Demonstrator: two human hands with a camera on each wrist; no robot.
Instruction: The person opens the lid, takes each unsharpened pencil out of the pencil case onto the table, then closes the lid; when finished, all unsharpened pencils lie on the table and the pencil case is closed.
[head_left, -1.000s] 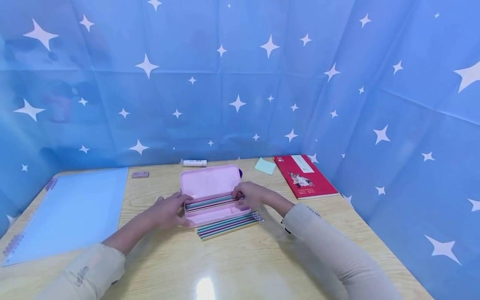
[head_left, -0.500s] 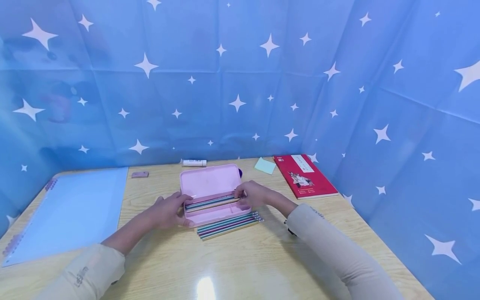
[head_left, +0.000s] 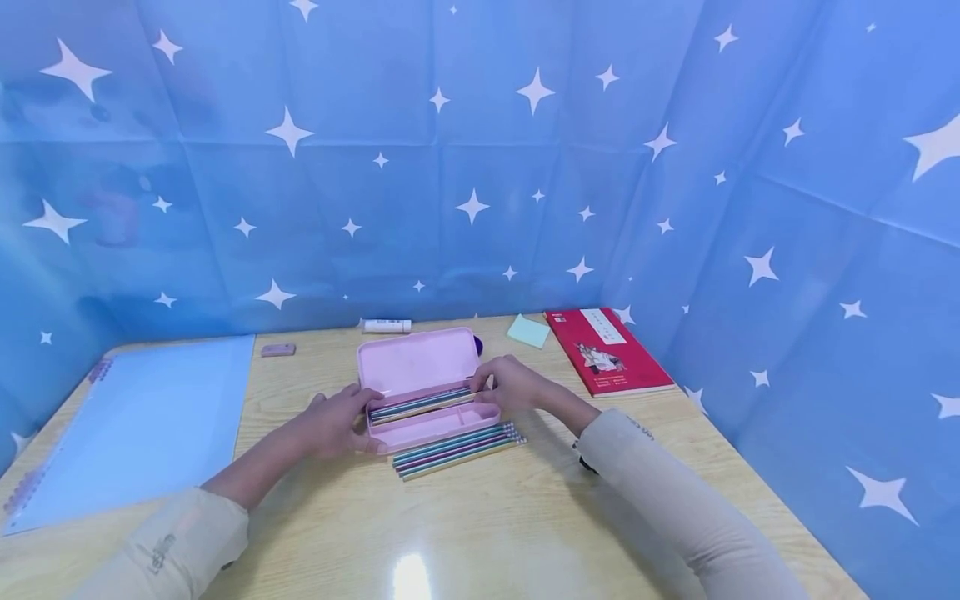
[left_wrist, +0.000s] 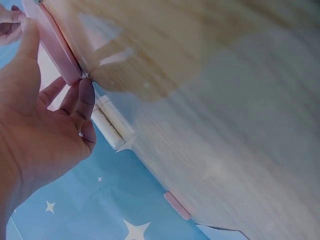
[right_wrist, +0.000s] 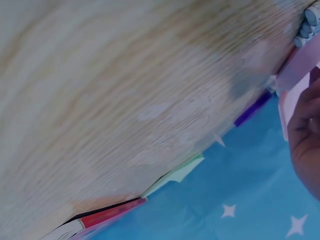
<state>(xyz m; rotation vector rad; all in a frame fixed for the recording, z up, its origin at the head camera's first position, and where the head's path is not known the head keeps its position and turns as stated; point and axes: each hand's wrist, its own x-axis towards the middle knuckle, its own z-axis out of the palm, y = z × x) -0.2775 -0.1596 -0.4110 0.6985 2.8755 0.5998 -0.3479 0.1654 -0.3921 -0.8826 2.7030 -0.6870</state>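
Observation:
A pink pencil case [head_left: 418, 362] lies with its lid raised on the wooden table. My left hand [head_left: 333, 425] grips its left end, thumb at the front and fingers toward the back; the left wrist view shows the thumb and fingers on either side of the case [left_wrist: 57, 47]. Inside the rear compartment lie several pencils [head_left: 420, 406]. At their right ends, the thumb and fingertips of my right hand [head_left: 513, 385] pinch them. A row of several more pencils [head_left: 457, 452] lies on the table just in front of the case. The right wrist view catches only part of the right hand [right_wrist: 307, 135].
Behind the case are a white glue stick [head_left: 387, 326] and a purple object [head_left: 478, 343]. A small eraser [head_left: 278, 350] and a spiral notebook [head_left: 150, 417] lie left; green sticky notes [head_left: 528, 331] and a red book [head_left: 611, 350] lie right. A star-patterned curtain [head_left: 472, 167] encloses the table.
My right hand has shifted slightly right and up along the pencils in the case. The left hand keeps its grip on the case, and the front row of pencils stays put.

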